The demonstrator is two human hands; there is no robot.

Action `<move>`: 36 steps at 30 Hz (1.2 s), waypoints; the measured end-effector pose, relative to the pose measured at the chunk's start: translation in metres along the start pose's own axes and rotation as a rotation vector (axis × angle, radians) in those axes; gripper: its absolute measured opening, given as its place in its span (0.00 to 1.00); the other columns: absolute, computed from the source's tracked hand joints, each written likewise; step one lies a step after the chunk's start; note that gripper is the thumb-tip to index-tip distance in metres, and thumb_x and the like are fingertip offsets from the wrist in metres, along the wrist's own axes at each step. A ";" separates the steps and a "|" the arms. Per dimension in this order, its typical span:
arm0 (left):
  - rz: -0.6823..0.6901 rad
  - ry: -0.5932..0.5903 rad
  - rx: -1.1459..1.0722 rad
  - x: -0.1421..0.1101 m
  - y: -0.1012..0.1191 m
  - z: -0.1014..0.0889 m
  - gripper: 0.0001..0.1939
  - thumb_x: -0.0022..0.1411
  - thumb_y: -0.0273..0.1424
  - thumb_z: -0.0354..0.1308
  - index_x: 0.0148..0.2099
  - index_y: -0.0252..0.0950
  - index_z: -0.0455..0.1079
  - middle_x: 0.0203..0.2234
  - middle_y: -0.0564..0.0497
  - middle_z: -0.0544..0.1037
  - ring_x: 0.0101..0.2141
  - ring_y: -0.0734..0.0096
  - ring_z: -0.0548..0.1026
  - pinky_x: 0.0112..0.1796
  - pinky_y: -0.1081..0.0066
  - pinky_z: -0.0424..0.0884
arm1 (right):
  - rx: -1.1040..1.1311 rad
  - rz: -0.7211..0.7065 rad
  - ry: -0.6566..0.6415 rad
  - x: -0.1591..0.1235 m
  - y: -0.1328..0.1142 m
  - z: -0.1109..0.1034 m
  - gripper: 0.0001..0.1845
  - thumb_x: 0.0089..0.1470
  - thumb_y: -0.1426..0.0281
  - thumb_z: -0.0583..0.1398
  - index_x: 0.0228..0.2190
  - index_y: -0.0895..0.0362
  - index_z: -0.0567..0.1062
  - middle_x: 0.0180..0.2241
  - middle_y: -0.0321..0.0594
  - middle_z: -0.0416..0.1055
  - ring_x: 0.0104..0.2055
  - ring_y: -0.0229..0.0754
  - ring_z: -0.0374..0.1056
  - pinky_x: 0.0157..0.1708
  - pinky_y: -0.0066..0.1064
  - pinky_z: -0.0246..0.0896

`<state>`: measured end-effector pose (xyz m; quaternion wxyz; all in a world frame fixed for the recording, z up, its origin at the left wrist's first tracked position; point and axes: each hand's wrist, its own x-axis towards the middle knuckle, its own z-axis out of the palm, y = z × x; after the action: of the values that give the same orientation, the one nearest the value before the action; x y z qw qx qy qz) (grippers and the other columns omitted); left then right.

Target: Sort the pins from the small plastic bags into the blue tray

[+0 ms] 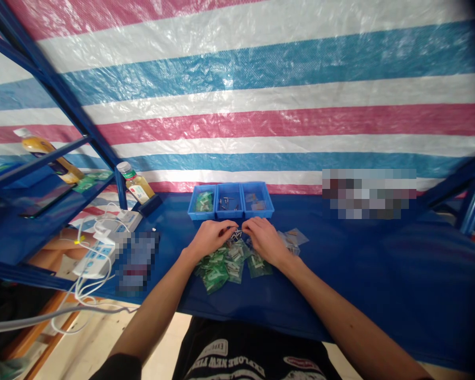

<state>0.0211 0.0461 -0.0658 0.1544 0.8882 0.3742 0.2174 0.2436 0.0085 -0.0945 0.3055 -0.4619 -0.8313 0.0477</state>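
**Left hand (212,236) and right hand (263,238) meet over the metal pieces (236,236)**

The metal pieces, slim and screw-like, lie in a small heap on the blue table (352,279), right between the fingertips and just in front of the middle bin (228,208). They point every which way, with no shared long axis; from here I can't tell heads from tips.

Both hands are curled, thumb and forefinger drawn nearly together. Whether either one pinches a piece, I can't tell.

It looks to me like the picking-out step, small pieces being handled by fingertip. The next move seems to call for a fine pinch on single pieces, without scattering the rest.

Nearer the person lie green packets (214,275) and clear packets (234,270), some partly under the wrists. Beyond the hands, the left bin (204,202) holds green packets, the middle one loose metal pieces, the right bin (256,203) clear packets. Off to the left sit a power strip (95,258) and a bottle (135,183).
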 end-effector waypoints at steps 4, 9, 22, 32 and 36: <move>0.035 -0.059 -0.045 -0.001 0.002 -0.001 0.13 0.72 0.38 0.56 0.48 0.40 0.79 0.23 0.54 0.79 0.25 0.74 0.74 0.31 0.77 0.64 | 0.132 -0.093 0.047 -0.001 -0.003 0.003 0.09 0.69 0.74 0.54 0.41 0.54 0.73 0.38 0.42 0.76 0.41 0.48 0.70 0.44 0.38 0.63; 0.048 -0.062 -0.064 -0.002 0.001 0.002 0.12 0.71 0.38 0.57 0.44 0.38 0.79 0.22 0.55 0.78 0.23 0.75 0.72 0.31 0.77 0.63 | 0.220 -0.126 0.099 -0.003 -0.004 0.005 0.09 0.70 0.72 0.54 0.44 0.52 0.74 0.39 0.42 0.77 0.41 0.47 0.73 0.44 0.38 0.68; 0.121 0.101 -0.196 -0.002 0.008 -0.002 0.07 0.68 0.30 0.57 0.40 0.35 0.75 0.30 0.51 0.80 0.27 0.76 0.74 0.31 0.76 0.69 | 0.175 -0.045 0.057 -0.002 -0.009 -0.001 0.10 0.71 0.68 0.54 0.50 0.52 0.73 0.44 0.44 0.76 0.47 0.49 0.73 0.47 0.40 0.70; 0.096 0.068 -0.168 -0.002 0.009 -0.003 0.08 0.69 0.34 0.58 0.43 0.36 0.77 0.33 0.50 0.82 0.27 0.74 0.75 0.32 0.75 0.70 | 0.139 -0.091 0.051 -0.002 -0.006 0.001 0.09 0.71 0.69 0.54 0.45 0.54 0.75 0.40 0.44 0.77 0.44 0.49 0.72 0.45 0.40 0.69; 0.075 0.061 -0.155 -0.001 0.007 -0.002 0.09 0.70 0.35 0.58 0.43 0.36 0.77 0.33 0.50 0.82 0.28 0.74 0.75 0.32 0.75 0.70 | 0.126 -0.085 0.070 -0.002 -0.006 -0.001 0.10 0.71 0.70 0.54 0.42 0.54 0.76 0.38 0.43 0.76 0.42 0.48 0.72 0.43 0.40 0.69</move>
<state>0.0232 0.0406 -0.0611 0.2027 0.8800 0.3272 0.2784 0.2404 0.0032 -0.0922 0.3646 -0.4074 -0.8343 0.0707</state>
